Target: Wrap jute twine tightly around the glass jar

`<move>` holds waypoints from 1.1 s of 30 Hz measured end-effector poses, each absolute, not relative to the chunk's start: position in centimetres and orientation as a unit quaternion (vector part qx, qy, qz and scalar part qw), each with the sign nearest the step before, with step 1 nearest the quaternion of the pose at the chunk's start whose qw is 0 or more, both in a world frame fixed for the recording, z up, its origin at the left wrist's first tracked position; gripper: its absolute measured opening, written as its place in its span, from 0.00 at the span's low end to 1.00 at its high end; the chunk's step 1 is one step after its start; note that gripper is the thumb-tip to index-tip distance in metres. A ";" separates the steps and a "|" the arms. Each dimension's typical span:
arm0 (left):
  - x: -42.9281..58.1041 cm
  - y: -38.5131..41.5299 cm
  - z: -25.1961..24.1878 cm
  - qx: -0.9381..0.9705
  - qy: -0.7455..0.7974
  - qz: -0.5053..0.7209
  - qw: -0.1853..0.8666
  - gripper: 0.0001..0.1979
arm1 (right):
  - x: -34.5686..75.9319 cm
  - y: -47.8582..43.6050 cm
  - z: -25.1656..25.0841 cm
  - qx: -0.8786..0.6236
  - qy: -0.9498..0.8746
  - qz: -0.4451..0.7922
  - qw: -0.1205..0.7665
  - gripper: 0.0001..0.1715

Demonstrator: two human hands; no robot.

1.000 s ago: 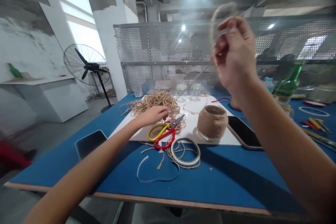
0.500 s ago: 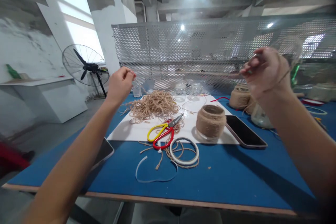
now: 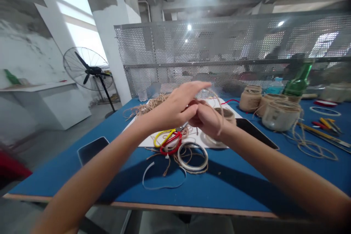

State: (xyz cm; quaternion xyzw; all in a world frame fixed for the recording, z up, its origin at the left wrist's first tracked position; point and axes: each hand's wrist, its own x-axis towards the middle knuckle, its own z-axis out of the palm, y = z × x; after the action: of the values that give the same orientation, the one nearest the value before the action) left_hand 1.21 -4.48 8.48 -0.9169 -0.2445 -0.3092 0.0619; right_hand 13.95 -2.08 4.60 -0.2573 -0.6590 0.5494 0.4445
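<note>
Look, the left hand [image 3: 174, 104] and right hand [image 3: 206, 120] are pressed together, the right pinching a twine loop [image 3: 219, 111] that arcs toward the far jar [image 3: 227, 114].

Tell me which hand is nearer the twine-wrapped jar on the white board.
Right: the right hand overlaps the round brown twine-wrapped jar in view; the left hand sits farther left of it.

A pedestal fan [image 3: 89, 68] stands near a bright window [image 3: 79, 33].
</note>
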 end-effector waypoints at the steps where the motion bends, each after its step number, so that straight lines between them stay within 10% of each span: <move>1: 1.4 -4.5 8.3 -0.916 -0.246 -0.311 0.069 0.22 | 13.8 -1.9 4.0 -0.253 -0.655 0.560 0.439 0.09; 16: -0.8 -1.3 4.8 -0.851 -0.401 -0.295 0.167 0.10 | 15.1 -2.4 1.2 -0.272 -0.674 0.590 0.352 0.07; 27: -3.1 -1.2 4.4 -0.859 -0.349 -0.375 -0.022 0.10 | 16.1 -2.7 -0.6 -0.296 -0.613 0.611 0.404 0.32; 33: -3.4 -1.4 3.8 -0.868 -0.322 -0.372 -0.066 0.10 | 16.0 -2.2 -0.5 -0.244 -0.502 0.723 0.407 0.15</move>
State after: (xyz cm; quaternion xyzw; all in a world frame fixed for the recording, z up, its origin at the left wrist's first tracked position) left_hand -3.35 -1.39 3.80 -0.8683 -0.3216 -0.3719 -0.0660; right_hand 16.04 -2.18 -0.45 -0.2442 -0.5020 0.7227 0.4074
